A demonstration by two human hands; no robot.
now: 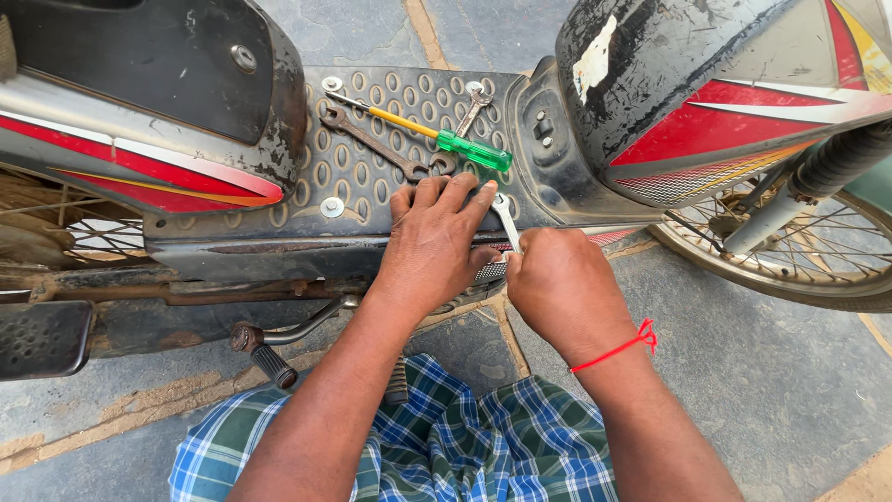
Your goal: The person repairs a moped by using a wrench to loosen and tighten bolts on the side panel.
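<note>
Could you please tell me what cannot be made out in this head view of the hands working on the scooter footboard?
- Head view: the left hand covers the footboard beneath it.
- The right hand hides the lower end of the silver spanner; the fastener is unseen.
- The front wheel is cut off by the right edge.

Grey stone paving (799, 390) with sandy joints lies in bright daylight beneath a parked scooter (186, 121) and its spoked wheel (818, 251).

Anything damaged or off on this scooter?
Yes. The grey front panel is scuffed, with a patch of paint peeled off near its top. The frame bar under the footboard looks rusty. Tools lie loose on the footboard; nothing spilled.
</note>
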